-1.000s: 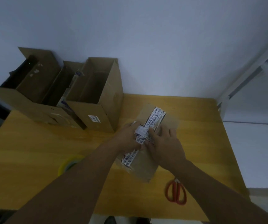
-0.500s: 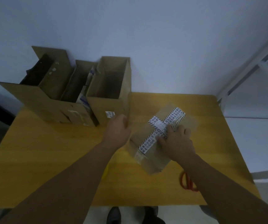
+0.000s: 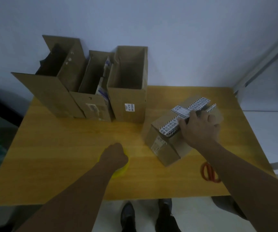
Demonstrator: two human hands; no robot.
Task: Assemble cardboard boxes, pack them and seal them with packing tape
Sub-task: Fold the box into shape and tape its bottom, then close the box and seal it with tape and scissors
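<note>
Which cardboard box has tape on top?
The low brown cardboard box under the right hand, crossed with white striped tape. The three tall brown cardboard boxes by the wall stand open on top.

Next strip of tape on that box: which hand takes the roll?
Left. The left hand is curled over the yellow tape roll; the right hand holds the taped box, farther from the roll.
</note>
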